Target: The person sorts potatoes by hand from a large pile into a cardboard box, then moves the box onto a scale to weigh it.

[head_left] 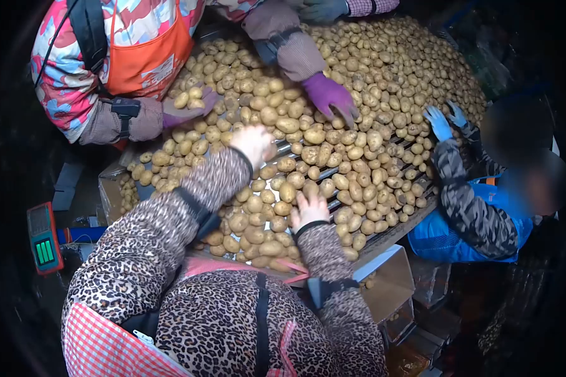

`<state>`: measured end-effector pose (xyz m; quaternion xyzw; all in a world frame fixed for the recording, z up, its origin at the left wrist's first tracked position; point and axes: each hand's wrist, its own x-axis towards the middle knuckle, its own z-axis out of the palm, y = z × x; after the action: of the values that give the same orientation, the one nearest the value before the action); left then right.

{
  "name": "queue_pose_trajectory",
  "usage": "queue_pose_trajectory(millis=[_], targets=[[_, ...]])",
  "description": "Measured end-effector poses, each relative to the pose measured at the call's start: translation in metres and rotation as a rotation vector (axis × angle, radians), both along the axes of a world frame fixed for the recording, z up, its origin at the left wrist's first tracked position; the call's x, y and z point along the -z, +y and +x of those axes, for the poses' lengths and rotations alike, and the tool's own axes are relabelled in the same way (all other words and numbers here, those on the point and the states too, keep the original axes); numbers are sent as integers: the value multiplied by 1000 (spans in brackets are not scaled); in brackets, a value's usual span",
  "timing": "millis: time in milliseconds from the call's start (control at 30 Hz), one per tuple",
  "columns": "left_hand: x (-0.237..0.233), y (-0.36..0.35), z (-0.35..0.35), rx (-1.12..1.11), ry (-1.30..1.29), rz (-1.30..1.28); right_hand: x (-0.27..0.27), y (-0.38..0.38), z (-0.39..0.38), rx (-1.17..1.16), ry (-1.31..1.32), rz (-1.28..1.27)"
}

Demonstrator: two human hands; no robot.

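A broad heap of yellow-brown potatoes (371, 81) covers a sorting table with metal bars (328, 173). My left hand (255, 144) is bare and blurred by motion over the middle of the heap; what its fingers do cannot be made out. Closer to my body, my right hand (310, 208) rests on the potatoes with its fingers apart, the tips against one potato (310, 188). Both of my sleeves are leopard-print, with dark bands at the wrists.
Across the table, a co-worker's purple gloves (331, 99) reach into the potatoes, one cupping several. A person in a blue apron (462, 220) works at the right. A cardboard box (387, 283) stands below the near edge; a red-framed scale display (44, 239) is at left.
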<state>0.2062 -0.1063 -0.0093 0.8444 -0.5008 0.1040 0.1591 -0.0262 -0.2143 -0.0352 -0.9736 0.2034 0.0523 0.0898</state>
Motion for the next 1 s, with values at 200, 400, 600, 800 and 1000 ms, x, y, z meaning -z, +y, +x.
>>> queue_pose_trajectory(millis=[200, 400, 600, 800, 1000], targets=[[66, -49, 59, -106, -220, 96, -3, 19, -40, -184, -17, 99], [31, -43, 44, -147, -132, 160, -4, 21, -32, -88, -76, 215], [7, -20, 41, 83, 233, 334, -43, -39, 17, 196, -194, 283], [6, 25, -57, 148, 1963, -501, -46, -105, 115, 311, -133, 178], [29, 57, -59, -317, 2706, -740, -45, -12, 93, -95, 117, 50]])
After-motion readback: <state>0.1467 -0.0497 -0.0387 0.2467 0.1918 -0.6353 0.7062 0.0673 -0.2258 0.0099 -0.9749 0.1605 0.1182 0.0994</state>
